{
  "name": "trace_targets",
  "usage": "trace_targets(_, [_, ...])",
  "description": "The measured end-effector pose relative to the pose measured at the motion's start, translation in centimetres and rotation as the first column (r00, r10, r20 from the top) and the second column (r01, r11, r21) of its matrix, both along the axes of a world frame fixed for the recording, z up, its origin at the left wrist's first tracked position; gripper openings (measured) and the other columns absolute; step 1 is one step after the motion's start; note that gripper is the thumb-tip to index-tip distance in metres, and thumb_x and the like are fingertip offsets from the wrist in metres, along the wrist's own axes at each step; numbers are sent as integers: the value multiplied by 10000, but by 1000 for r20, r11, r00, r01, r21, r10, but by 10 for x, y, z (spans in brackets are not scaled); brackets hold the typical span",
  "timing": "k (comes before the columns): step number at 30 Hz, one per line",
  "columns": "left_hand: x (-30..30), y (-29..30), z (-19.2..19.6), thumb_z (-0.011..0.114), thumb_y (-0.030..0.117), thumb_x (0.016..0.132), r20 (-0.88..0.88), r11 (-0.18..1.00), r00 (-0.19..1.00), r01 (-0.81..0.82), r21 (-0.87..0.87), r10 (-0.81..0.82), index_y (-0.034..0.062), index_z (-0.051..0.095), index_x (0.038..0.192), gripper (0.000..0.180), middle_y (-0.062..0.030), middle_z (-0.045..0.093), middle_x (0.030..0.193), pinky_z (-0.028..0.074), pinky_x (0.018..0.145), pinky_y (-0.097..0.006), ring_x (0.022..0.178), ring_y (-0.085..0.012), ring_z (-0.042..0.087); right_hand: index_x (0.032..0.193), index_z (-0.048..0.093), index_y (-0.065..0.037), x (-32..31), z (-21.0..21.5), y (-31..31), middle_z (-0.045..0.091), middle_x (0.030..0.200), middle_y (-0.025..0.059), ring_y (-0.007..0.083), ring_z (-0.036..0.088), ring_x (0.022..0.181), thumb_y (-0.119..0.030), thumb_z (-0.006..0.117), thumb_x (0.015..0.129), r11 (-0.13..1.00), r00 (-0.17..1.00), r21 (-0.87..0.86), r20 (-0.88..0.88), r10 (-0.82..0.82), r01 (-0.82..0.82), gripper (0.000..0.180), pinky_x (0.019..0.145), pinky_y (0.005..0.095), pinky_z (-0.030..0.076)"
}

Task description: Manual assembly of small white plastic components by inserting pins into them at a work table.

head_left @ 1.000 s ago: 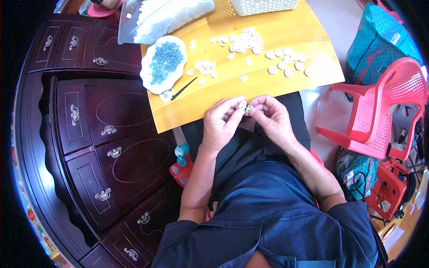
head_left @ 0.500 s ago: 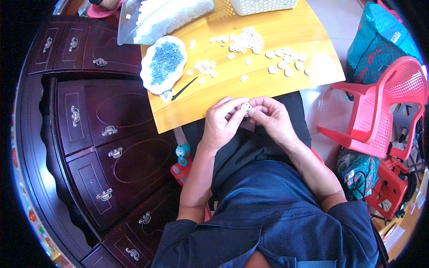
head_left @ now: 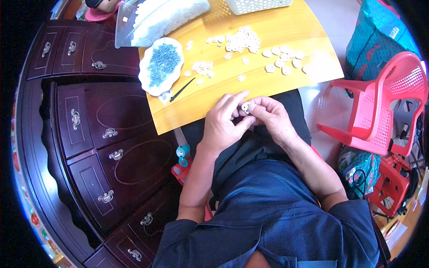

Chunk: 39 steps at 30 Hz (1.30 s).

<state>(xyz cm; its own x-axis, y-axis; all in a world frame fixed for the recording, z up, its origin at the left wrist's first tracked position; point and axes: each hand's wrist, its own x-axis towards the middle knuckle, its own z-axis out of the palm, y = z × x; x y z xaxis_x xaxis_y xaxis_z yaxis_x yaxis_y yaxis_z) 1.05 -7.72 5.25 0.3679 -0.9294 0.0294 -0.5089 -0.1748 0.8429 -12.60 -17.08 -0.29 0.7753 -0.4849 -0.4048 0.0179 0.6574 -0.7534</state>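
Above my lap, just off the table's near edge, my right hand pinches a small white plastic piece with dark holes between thumb and fingers. My left hand is right beside it, index finger stretched out past the piece and thumb apart below. Whether its other fingers touch the piece from behind is hidden. Beyond the hands, a black pointed tool lies on the table. To its left, a white scalloped dish holds many small blue-grey screws.
Small white pieces lie in a large pile, a smaller group and a group of rounder ones. A clear bin with a white bag and a white basket stand behind. Dark cabinets flank the left, a pink chair the right.
My left index finger and thumb have spread away from the white piece, which stays in my right hand and is turned slightly. The view has shifted a little.
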Motion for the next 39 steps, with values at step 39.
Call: trace_targets(39, [-1, -8, -12, 735, 86, 825, 429, 990, 903, 68, -124, -9, 63, 714, 1006, 184, -83, 704, 901, 560, 686, -372, 796, -280, 695, 953, 719, -57, -2, -1, 5, 661, 771, -14, 38, 564, 667, -209, 627, 1009, 991, 991, 12, 4, -131, 131, 187, 601, 190, 447])
